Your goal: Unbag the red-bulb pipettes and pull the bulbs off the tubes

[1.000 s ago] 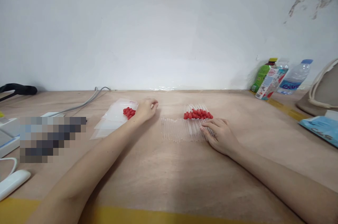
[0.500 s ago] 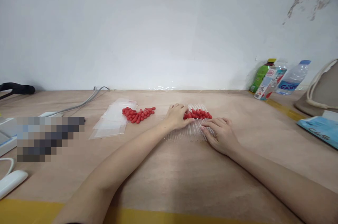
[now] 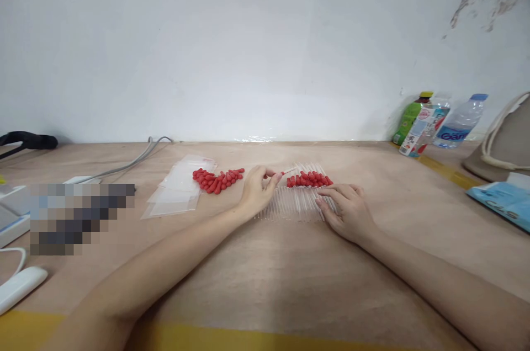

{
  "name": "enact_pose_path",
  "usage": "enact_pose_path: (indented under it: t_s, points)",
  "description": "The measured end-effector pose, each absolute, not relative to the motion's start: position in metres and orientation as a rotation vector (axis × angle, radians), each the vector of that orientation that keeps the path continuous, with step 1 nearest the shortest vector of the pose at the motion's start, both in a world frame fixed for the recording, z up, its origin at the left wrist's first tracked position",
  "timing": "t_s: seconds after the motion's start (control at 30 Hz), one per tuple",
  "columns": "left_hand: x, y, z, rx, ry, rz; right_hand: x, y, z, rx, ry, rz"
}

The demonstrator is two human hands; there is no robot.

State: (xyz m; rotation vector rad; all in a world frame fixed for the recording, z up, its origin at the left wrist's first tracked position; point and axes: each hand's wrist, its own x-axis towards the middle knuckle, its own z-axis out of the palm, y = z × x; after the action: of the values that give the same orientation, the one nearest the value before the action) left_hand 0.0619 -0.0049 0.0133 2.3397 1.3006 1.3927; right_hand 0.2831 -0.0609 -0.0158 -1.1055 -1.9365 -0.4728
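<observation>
My left hand (image 3: 259, 188) pinches the red bulb of a dropper (image 3: 283, 173), whose thin clear tube points right, just above the other droppers. To its right lies a row of red-bulbed droppers (image 3: 310, 179), their clear tubes reaching toward the wall. Nearer to me, a row of clear glass tubes (image 3: 292, 202) lies side by side. My right hand (image 3: 348, 210) rests at the right end of these tubes, thumb and forefinger apart and touching them. Left of my left hand sits a heap of red rubber bulbs (image 3: 217, 180), partly over clear plastic bags (image 3: 176, 188).
Bottles (image 3: 459, 122) and a carton (image 3: 420, 133) stand at the back right, beside a grey-brown bag (image 3: 505, 141) and a blue packet (image 3: 501, 202). At left are a grey cable (image 3: 124, 166), a white power strip (image 3: 16, 202) and a white device (image 3: 22, 287).
My left hand has moved left from the row of red bulbs and has lifted one dropper by its bulb. The right hand stays in place on the tubes.
</observation>
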Motion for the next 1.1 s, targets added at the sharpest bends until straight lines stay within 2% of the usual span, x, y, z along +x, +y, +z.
enact_pose_path:
  t_s: [0.23, 0.5, 0.83, 1.1]
  points:
    - [0.002, -0.044, -0.001, 2.437, 0.990, 1.280, 0.275, -0.068, -0.008, -0.945, -2.045, -0.491]
    - [0.007, -0.062, 0.008, 2.483, 0.715, 1.100, 0.258, -0.078, -0.007, -0.774, -2.253, -0.462]
    - [0.020, -0.062, 0.002, 2.726, 0.777, 0.958, 0.245, -0.080, -0.009, -0.744, -2.224, -0.383]
    - [0.024, -0.064, -0.003, 2.895, 0.779, 1.013, 0.236, -0.079, -0.018, -0.650, -2.206, -0.338]
